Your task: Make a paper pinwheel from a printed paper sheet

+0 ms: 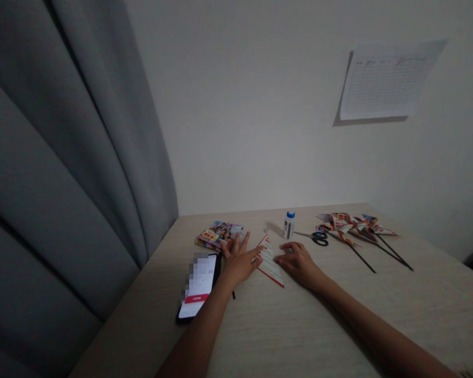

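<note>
A printed sheet of paper folded into a triangle (270, 266), with a red edge, lies on the table between my hands. My left hand (239, 262) has its fingers spread, with the thumb side touching the paper's left edge. On the other side, my right hand (297, 264) rests on the table with bent fingers; its fingertips are at the paper's right edge, and whether they pinch it is hard to make out. Just beyond my left fingers is a stack of colourful printed paper (220, 234). A white glue bottle (288, 227) with a blue cap stands beyond my right hand.
Black-handled scissors (319, 238) lie right of the glue. Several paper pinwheels (350, 226) with black sticks are at the table's right. A lit phone (199, 289) lies beside my left forearm. Grey curtain (82, 131) hangs left; a written sheet (382, 84) is on the wall.
</note>
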Motion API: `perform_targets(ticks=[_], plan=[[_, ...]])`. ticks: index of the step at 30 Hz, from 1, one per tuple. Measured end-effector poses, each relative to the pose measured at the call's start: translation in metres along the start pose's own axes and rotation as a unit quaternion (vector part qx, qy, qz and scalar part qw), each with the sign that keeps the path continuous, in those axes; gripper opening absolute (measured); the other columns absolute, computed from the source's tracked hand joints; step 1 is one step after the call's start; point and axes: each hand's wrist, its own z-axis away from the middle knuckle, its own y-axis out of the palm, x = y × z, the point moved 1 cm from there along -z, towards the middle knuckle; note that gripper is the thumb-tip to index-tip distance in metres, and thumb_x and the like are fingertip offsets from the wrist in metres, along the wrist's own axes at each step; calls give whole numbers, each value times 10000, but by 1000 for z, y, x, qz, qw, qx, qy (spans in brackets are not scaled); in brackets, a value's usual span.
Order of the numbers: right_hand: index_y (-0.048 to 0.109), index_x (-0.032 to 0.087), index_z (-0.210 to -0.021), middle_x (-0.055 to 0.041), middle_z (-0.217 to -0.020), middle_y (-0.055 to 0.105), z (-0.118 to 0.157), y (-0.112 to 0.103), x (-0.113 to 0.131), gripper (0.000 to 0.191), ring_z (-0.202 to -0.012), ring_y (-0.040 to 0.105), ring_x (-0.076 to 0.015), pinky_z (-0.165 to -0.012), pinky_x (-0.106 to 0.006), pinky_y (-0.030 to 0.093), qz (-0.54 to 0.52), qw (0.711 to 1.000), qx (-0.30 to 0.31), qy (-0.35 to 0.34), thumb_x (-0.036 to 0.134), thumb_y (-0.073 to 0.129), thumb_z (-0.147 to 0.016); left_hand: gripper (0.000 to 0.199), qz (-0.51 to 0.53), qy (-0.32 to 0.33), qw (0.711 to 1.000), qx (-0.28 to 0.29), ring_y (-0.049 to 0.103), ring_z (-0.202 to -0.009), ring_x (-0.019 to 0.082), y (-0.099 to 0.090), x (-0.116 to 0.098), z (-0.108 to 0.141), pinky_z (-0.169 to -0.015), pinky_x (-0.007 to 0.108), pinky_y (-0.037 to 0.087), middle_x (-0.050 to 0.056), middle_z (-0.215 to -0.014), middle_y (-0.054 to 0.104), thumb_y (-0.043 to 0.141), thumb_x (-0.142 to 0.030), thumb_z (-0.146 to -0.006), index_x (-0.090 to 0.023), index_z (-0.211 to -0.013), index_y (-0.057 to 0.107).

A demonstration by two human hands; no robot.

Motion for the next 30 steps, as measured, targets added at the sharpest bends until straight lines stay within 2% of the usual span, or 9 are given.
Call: perform_targets(ticks=[4, 9, 11, 15, 18, 25, 30], plan=[[724, 345, -1175, -109, -1287, 561, -2, 6, -2, 312, -1258, 428, -302, -1069, -502, 390, 32, 999, -7, 14, 427, 510, -964, 485, 3, 7, 1000, -4, -44, -1510, 418, -1, 0, 0, -1046, 804, -64, -60, -1671, 87, 406, -615, -938, -553, -1419, 424], [716, 348, -1183, -104, -1295, 551, 0, 4, -1, 304, -1265, 426, -296, -1075, -513, 381, 28, 1000, -2, 4, 432, 531, -957, 466, 2, 18, 1000, -15, -53, -1510, 414, 1, 2, 0, -1046, 797, -81, -69, -1671, 88, 425, -609, -937, -564, -1401, 441], [737, 338, -1140, -101, -1300, 550, 2, 1, 0, 283, -1276, 416, -296, -1086, -516, 373, 14, 1000, -6, -6, 428, 553, -946, 452, 4, 24, 1000, -17, -47, -1512, 411, 2, 2, 0, -1040, 798, -92, -70, -1670, 91, 454, -612, -926, -584, -1378, 457], [796, 284, -934, -100, -1277, 569, 6, -3, 1, 246, -1280, 423, -293, -1100, -494, 375, -25, 999, -20, -8, 421, 593, -923, 459, 21, 44, 999, 2, -50, -1512, 410, 2, 1, 5, -1028, 800, -112, -75, -1669, 89, 509, -635, -891, -615, -1348, 464], [802, 281, -889, -96, -1259, 580, 7, -2, -1, 244, -1268, 440, -286, -1098, -479, 382, -35, 999, -23, 0, 423, 606, -915, 456, 27, 54, 998, 9, -50, -1514, 401, 1, 0, 9, -1027, 795, -125, -83, -1668, 89, 515, -638, -887, -639, -1338, 451], [775, 371, -1052, -86, -1255, 592, 0, 2, -8, 272, -1245, 427, -322, -1046, -550, 390, 40, 998, -38, 39, 482, 556, -935, 462, 22, 39, 999, 27, -28, -1515, 402, -3, -2, 12, -1035, 786, -127, -76, -1667, 92, 473, -649, -903, -625, -1362, 431], [730, 421, -1142, -87, -1253, 569, -4, 3, -7, 297, -1235, 422, -322, -1021, -549, 397, 68, 995, -36, 66, 485, 504, -960, 463, 30, 42, 998, 28, -31, -1516, 395, -1, -1, 11, -1039, 784, -118, -67, -1668, 93, 503, -635, -893, -621, -1353, 450]])
